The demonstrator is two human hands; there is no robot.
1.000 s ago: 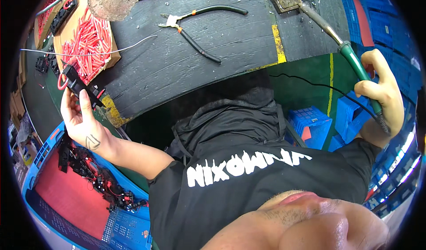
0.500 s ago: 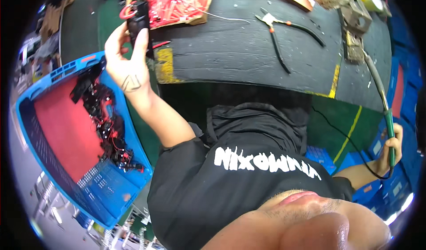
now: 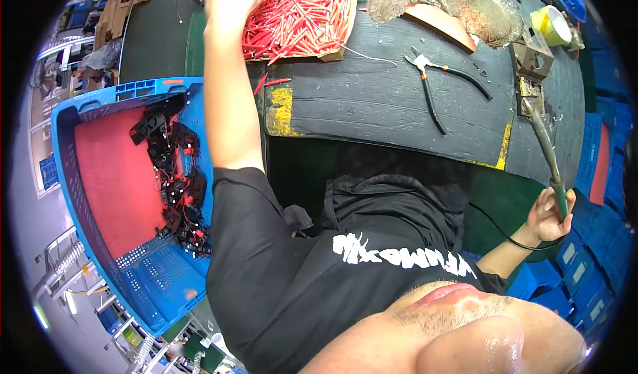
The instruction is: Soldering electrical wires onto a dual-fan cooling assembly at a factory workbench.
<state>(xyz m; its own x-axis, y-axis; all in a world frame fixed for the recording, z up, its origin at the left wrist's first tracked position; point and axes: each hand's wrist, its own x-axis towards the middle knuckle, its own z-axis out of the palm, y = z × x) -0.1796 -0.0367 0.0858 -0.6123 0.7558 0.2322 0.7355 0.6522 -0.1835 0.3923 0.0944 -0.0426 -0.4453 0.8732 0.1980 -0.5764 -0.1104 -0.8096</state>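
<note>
Clasping the soldering iron (image 3: 546,149) by its green handle, the right hand (image 3: 549,217) holds it with the tip on a grimy metal rest (image 3: 531,90). The left hand (image 3: 229,2) is at the upper edge; whether it grips anything, I cannot tell. Beside it, a thin wire (image 3: 345,44) crosses red tubes (image 3: 292,25). Spread pliers (image 3: 421,62) lie mid-bench, below a rough slab (image 3: 458,5); a blue crate (image 3: 74,175) holds black parts (image 3: 175,181).
</note>
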